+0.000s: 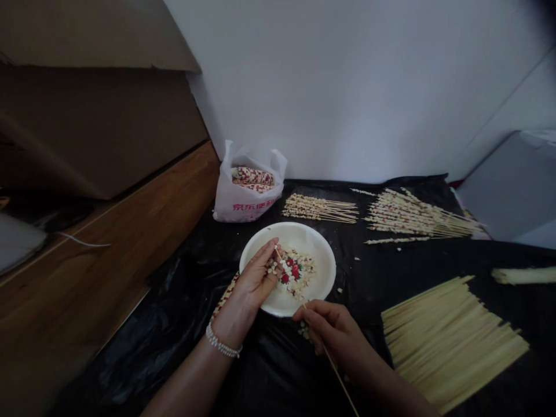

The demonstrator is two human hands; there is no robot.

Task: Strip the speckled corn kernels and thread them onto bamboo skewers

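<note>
My right hand (332, 333) grips a thin bamboo skewer (341, 376), which slants up and left across a white bowl (319, 289). Pale corn kernels (287, 271) are threaded along its upper part. My left hand (258, 275) is closed over the bowl's left side, with a kernel pinched by the fingertips at the skewer's tip and several loose ones in the curled fingers. More loose kernels lie in the bowl, around a red floral print on its bottom. A speckled corn cob (225, 298) shows partly behind my left wrist.
Behind the bowl stands a white plastic bag (243, 202) of speckled cobs. Two piles of kernel-threaded skewers, a smaller one (319, 208) and a larger one (399, 214), lie on black sheeting (174, 324). Bare skewers (452, 341) are spread at right. A cardboard box (99, 116) stands left.
</note>
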